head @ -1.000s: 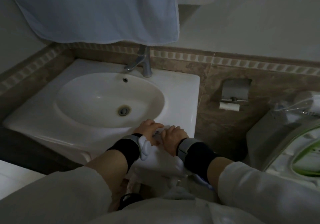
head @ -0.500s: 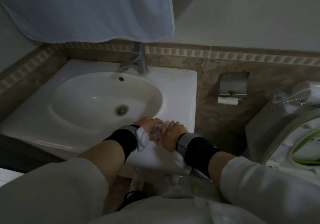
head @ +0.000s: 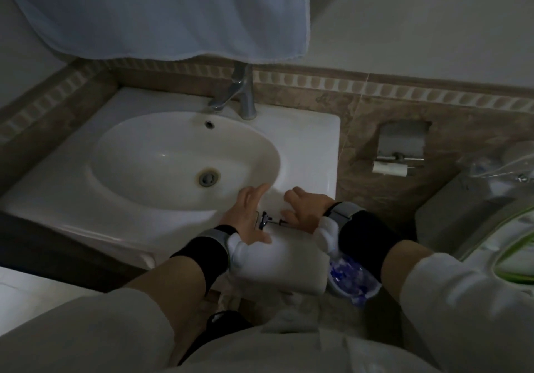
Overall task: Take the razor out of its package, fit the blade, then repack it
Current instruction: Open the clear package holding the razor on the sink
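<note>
Razor: I see the razor [head: 267,220] lying flat on the front right corner of the sink rim [head: 312,147], between the two hands, its head towards the left palm.
Left hand: left hand [head: 248,216] has fingers straight and spread, gripping nothing; I cannot tell if the palm touches the razor head.
Right hand: right hand [head: 306,209] has fingers loosely extended and holds nothing, its thumb just beside the handle end.
Wrists: dark bands on both.
Behind: tap [head: 241,98]; pale towel [head: 173,11] hanging above.
Lighting: dim; I cannot make out blade detail.
</note>
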A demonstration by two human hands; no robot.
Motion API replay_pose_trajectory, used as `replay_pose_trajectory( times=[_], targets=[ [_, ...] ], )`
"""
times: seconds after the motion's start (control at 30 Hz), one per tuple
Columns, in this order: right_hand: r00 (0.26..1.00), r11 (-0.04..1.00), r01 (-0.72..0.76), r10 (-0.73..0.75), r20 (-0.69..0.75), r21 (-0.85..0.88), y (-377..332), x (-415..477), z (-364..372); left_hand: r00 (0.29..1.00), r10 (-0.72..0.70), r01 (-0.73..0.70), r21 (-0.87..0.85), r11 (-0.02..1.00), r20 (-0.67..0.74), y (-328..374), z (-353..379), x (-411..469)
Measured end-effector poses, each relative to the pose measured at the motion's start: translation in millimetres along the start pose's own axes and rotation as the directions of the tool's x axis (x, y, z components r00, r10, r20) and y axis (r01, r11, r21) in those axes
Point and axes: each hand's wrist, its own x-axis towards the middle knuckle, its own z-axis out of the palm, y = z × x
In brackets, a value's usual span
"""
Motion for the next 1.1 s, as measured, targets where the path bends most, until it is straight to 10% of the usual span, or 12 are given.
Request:
replay_pose_trajectory(
  times=[0.47,0.6,0.83,1.1],
  targets=[
    [0.973,0.965,-0.227,0.23,-0.009,0.133,19,42,6,0.996,-0.071,0.073,-0.03,0.997,0.062,-5,0,5],
    [0.936,0.999,-0.033,0.043,-0.349,0.036,9,22,1,0.995,-0.083,0.083,0.0,0.997,0.048,-9,4,2],
    [1.0,0.979,0.022,-0.025,-0.01,-0.204,-19,15,9,0.996,-0.09,0.089,0.018,0.996,0.003,-9,3,3],
    [0.997,0.98,-0.074,0.077,0.008,-0.185,-22,20,23,0.997,-0.077,0.077,-0.012,0.997,-0.017,-8,-2,0]
  ],
)
